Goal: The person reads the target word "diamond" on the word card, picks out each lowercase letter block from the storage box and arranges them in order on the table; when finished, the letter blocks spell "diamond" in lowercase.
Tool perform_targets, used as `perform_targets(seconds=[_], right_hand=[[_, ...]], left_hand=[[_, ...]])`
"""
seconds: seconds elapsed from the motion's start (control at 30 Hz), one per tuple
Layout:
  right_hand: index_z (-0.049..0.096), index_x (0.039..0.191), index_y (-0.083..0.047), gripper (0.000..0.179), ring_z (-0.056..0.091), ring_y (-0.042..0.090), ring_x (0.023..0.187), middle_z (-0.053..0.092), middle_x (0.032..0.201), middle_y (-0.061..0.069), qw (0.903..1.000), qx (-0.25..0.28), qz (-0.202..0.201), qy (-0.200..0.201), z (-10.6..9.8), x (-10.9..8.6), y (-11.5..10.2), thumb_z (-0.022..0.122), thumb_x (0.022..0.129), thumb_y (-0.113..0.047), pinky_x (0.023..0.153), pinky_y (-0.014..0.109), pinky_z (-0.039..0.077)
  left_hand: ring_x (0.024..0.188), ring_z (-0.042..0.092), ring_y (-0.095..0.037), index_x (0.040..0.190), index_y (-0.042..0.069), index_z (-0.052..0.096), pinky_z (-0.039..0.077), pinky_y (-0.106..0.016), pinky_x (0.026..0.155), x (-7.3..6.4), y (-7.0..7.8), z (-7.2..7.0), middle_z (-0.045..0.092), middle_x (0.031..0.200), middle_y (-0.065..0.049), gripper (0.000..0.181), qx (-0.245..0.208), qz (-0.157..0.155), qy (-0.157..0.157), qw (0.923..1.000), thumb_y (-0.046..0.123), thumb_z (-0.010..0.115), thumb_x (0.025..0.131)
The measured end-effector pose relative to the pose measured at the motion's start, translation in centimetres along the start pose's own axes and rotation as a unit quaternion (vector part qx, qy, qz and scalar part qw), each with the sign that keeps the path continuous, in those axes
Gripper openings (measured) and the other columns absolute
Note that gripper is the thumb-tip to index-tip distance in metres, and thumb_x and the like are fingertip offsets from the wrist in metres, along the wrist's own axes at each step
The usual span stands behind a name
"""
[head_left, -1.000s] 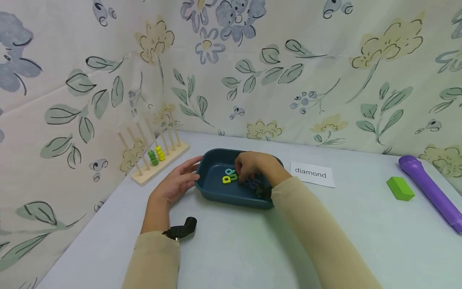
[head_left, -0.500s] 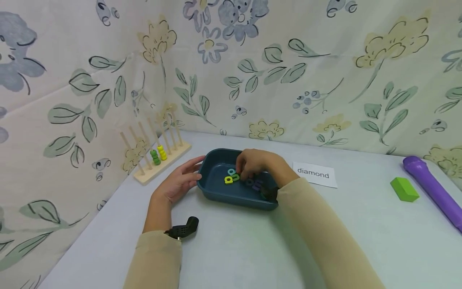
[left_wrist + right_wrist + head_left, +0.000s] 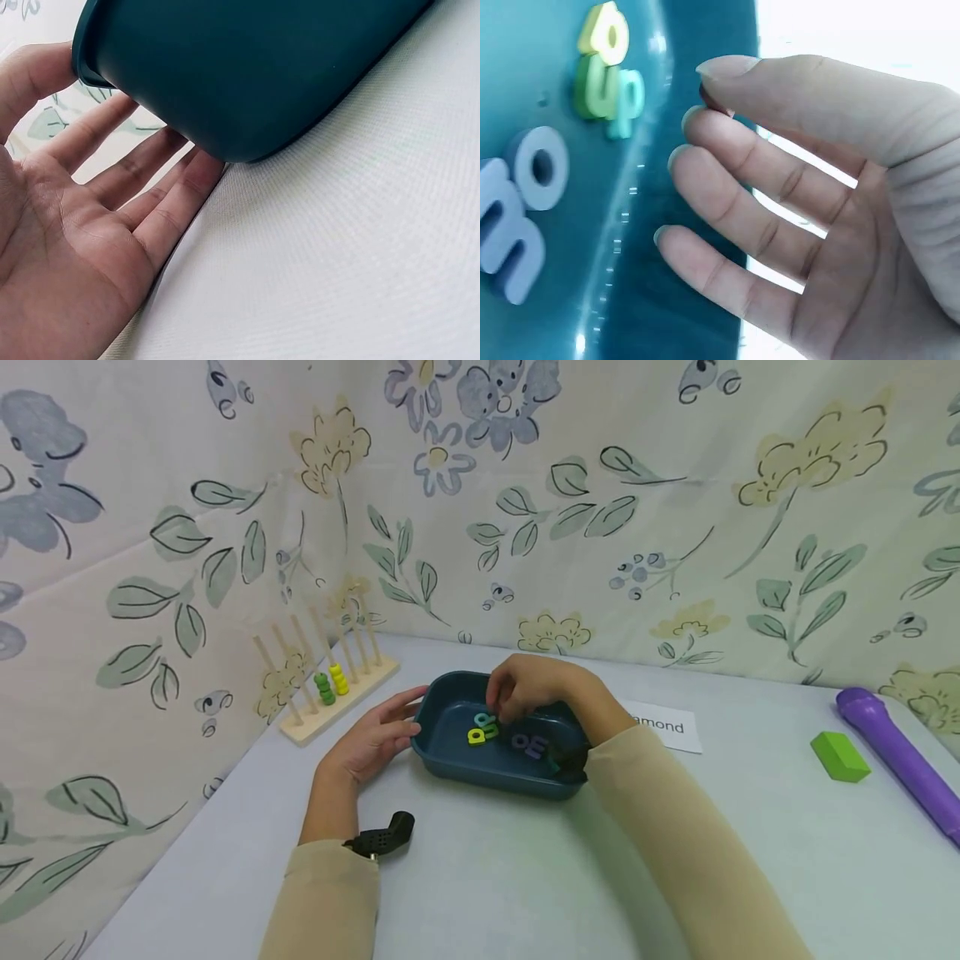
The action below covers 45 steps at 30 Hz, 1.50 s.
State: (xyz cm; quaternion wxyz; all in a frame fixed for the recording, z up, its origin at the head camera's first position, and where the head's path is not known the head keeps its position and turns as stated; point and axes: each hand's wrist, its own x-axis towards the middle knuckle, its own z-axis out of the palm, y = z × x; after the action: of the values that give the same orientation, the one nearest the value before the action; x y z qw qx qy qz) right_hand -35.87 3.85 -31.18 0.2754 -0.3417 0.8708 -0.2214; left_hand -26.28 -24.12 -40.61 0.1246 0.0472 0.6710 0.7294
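Note:
A dark teal tray (image 3: 450, 764) holds several letter pieces. My left hand (image 3: 372, 739) rests against its left end, the thumb touching the rim and the nearly straight fingers against the outer wall. Over the tray's far side, my right hand (image 3: 536, 685) pinches a small dark red piece (image 3: 718, 101) by thumb and finger; its shape is mostly hidden. Below it lie a yellow letter (image 3: 476, 737), a green u (image 3: 596, 88) and a light blue p (image 3: 630, 101), bunched together. A purple o (image 3: 540, 169) and a purple m (image 3: 508, 229) lie apart from them.
A wooden peg rack (image 3: 341, 700) with green and yellow beads stands at the back left. Behind the right forearm lies a card (image 3: 667, 731), its word partly covered. Farther right are a green block (image 3: 840, 756) and a purple microphone-shaped object (image 3: 896, 760). A floral cloth (image 3: 450, 568) hangs behind.
My right hand has risen from among the letters toward the tray's far rim and now covers part of the card. My left hand stays at the tray's end.

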Motion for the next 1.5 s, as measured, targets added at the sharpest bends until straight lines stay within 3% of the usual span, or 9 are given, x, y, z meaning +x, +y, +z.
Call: perform_targets(seconds=[0.4,0.6,0.87,1.27,1.5], right_hand=[[0.075,0.114,-0.013,0.027,0.068,0.02,0.091,0.074,0.101,0.002,0.9966,-0.004,-0.021,0.079,-1.9,-4.1,-1.0,0.077,0.087,-0.019,0.083,0.034,0.057],[0.074,0.116,-0.014,0.027,0.067,0.022,0.097,0.072,0.105,0.005,0.9943,0.021,-0.005,0.105,-2.3,-6.5,0.0,0.075,0.09,-0.021,0.086,0.036,0.058],[0.074,0.118,-0.012,0.028,0.069,0.022,0.097,0.076,0.104,0.003,0.9908,0.032,-0.014,0.13,-2.8,-9.3,1.4,0.075,0.091,-0.019,0.089,0.04,0.058],[0.074,0.116,-0.012,0.025,0.069,0.022,0.098,0.075,0.104,0.002,0.9851,0.022,0.034,0.167,-1.9,-13.2,2.8,0.075,0.092,-0.019,0.086,0.04,0.058],[0.074,0.115,-0.009,0.024,0.069,0.021,0.098,0.074,0.104,0.003,0.982,0.002,0.036,0.185,-0.9,-14.7,3.8,0.075,0.092,-0.017,0.083,0.038,0.058]], left_hand=[[0.137,0.048,-0.024,0.161,0.016,0.036,0.052,-0.021,0.099,0.1,-0.1,0.0,0.032,0.166,-0.014,0.07,-0.001,0.002,-0.005,1.0,0.007,0.063,0.097],[0.14,0.046,-0.027,0.161,0.016,0.036,0.051,-0.021,0.1,0.2,-0.2,-0.1,0.031,0.166,-0.014,0.07,-0.001,0.001,-0.008,1.0,0.008,0.063,0.097],[0.148,0.037,-0.034,0.162,0.015,0.034,0.051,-0.02,0.099,-0.1,-0.2,-0.1,0.026,0.168,-0.014,0.068,-0.003,0.001,-0.006,1.0,0.006,0.059,0.099],[0.143,0.043,-0.029,0.161,0.017,0.036,0.052,-0.021,0.099,0.0,0.0,0.0,0.028,0.167,-0.013,0.068,-0.006,0.002,-0.006,1.0,0.006,0.06,0.099],[0.142,0.044,-0.026,0.161,0.017,0.036,0.051,-0.02,0.1,-0.1,-0.2,0.1,0.029,0.167,-0.013,0.068,-0.005,0.001,-0.005,1.0,0.008,0.061,0.098]])
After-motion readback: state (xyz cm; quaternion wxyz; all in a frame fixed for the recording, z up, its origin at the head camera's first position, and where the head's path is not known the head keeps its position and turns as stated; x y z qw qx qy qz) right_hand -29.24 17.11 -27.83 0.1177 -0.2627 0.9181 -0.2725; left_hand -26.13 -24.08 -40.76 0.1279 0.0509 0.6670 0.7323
